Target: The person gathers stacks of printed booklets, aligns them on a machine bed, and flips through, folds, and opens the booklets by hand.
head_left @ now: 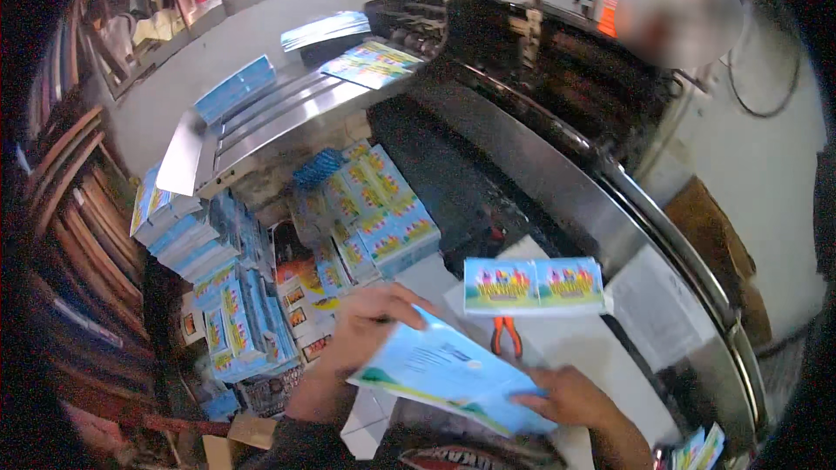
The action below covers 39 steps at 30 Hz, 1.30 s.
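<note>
A light blue printed sheet (461,370) with a green edge is held tilted in front of me; I cannot tell whether it is one sheet or several together. My left hand (379,318) grips its upper left part, fingers closed over the edge. At its right end, my right hand (570,399) is closed on it with the thumb on top. Just beyond lies a stack of colourful printed sheets (535,285) on the white work surface. Orange-handled pliers (507,337) rest between that stack and the held sheet, partly covered.
Bundled printed stacks stand at the left (233,318) and centre (383,209). Above them runs a metal feed tray (279,117) carrying more prints. A large dark machine with a steel rail (566,130) borders the right. Wooden frames (83,209) lean at far left.
</note>
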Motion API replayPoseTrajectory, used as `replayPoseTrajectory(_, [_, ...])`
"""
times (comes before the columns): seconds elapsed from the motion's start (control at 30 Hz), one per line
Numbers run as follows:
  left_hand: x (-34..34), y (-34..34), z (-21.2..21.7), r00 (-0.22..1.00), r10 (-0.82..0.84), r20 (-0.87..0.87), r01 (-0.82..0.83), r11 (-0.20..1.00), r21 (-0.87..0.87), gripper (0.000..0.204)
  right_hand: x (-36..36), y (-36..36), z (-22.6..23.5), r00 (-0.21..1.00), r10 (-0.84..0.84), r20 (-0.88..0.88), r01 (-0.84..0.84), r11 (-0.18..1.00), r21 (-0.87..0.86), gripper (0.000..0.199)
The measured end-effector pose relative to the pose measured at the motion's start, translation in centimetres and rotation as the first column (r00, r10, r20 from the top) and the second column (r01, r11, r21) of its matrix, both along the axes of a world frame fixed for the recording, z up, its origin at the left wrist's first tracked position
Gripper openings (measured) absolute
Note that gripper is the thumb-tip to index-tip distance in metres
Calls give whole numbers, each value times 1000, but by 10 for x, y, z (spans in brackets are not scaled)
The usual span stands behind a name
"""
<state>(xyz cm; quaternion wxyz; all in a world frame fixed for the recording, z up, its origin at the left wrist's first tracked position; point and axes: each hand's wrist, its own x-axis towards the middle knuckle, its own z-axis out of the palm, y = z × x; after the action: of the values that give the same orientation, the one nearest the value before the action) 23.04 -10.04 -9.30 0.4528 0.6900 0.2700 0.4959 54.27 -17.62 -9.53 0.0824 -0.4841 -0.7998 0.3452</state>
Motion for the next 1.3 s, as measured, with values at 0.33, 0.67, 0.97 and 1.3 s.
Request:
replayPoseTrajectory(0.33, [-145, 204, 52, 827, 558, -74, -515, 697, -500, 17, -66, 212, 91, 947, -206, -247, 270, 925, 266, 34])
replayPoseTrajectory(0.67, [-302, 244, 189, 761, 543, -355, -565, 287, -773, 40, -431, 343, 194, 857, 484, -175, -426, 858, 288, 54])
replayPoseTrajectory(0.97, [-469, 311, 229, 547, 818, -178, -829, 500, -249, 75, -491, 653, 219, 886, -62, 460, -212, 827, 520, 118])
replayPoseTrajectory(1.3, [-464, 512, 182, 517, 674, -528, -856, 402, -325, 64, -549, 686, 193, 919, 375, -124, -205, 721, 662, 43])
